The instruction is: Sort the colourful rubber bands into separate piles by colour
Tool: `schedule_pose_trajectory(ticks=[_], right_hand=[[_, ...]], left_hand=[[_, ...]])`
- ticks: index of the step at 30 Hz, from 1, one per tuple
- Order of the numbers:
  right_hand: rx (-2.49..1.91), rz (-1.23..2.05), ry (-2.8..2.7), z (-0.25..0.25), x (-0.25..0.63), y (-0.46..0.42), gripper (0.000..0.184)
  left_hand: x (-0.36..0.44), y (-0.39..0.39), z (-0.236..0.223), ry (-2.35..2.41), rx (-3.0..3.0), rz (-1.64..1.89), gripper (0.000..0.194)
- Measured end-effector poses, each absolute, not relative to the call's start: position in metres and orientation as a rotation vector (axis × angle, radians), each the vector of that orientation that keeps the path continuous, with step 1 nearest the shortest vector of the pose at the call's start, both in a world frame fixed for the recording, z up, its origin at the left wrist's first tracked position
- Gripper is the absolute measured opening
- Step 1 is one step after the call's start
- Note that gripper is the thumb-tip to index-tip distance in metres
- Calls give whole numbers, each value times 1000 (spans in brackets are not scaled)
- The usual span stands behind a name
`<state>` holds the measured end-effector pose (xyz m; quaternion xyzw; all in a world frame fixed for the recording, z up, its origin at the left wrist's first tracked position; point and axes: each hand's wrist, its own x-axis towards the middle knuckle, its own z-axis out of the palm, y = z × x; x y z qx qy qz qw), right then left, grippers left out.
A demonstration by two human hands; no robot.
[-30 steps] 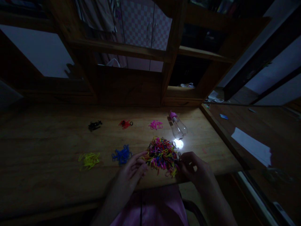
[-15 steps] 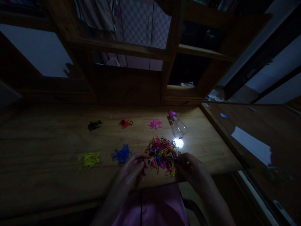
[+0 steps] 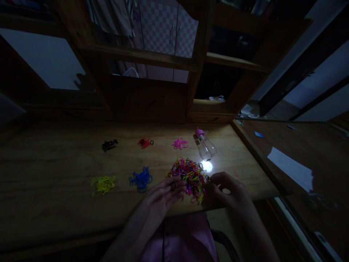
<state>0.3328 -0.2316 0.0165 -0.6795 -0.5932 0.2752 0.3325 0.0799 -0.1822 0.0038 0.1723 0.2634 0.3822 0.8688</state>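
Note:
A mixed pile of coloured rubber bands (image 3: pixel 189 174) lies on the wooden table in front of me. My left hand (image 3: pixel 165 193) reaches over the pile's left edge, palm turned up and fingers stretched out. A small dark loop shows against those fingers; whether it is a band or a shadow, I cannot tell. At the right edge of the pile, my right hand (image 3: pixel 230 189) pinches a dark rubber band (image 3: pixel 208 179) between thumb and forefinger. To the left lie single-colour heaps: blue bands (image 3: pixel 141 179) and yellow bands (image 3: pixel 104 185).
Farther back sit small heaps of black bands (image 3: pixel 109 145), red bands (image 3: pixel 145 142) and pink bands (image 3: pixel 180 143). A clear bottle with a pink cap (image 3: pixel 207 147) lies beside them, near a bright light spot. Wooden shelving (image 3: pixel 149 96) rises behind the table (image 3: pixel 68 163).
My left hand has moved right over the pile, its fingers straightening out. My right hand has shifted slightly right and up, with a dark band now showing at its fingertips.

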Motion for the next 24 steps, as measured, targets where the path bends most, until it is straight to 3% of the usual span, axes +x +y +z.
schedule_pose_trajectory(ticks=[5, 11, 20, 24], right_hand=[[-1697, 454, -1851, 15, 333, -223, 20], [-1654, 355, -1946, 17, 335, -218, 32], [-1447, 780, -1580, 46, 294, -233, 27], [-1437, 686, -1659, 52, 276, -233, 25]], left_hand=[[83, -186, -2, 487, 343, 789, 33], [81, -186, 1, 520, 351, 795, 30], [101, -186, 2, 387, 193, 759, 34], [113, -193, 6, 322, 194, 740, 37]])
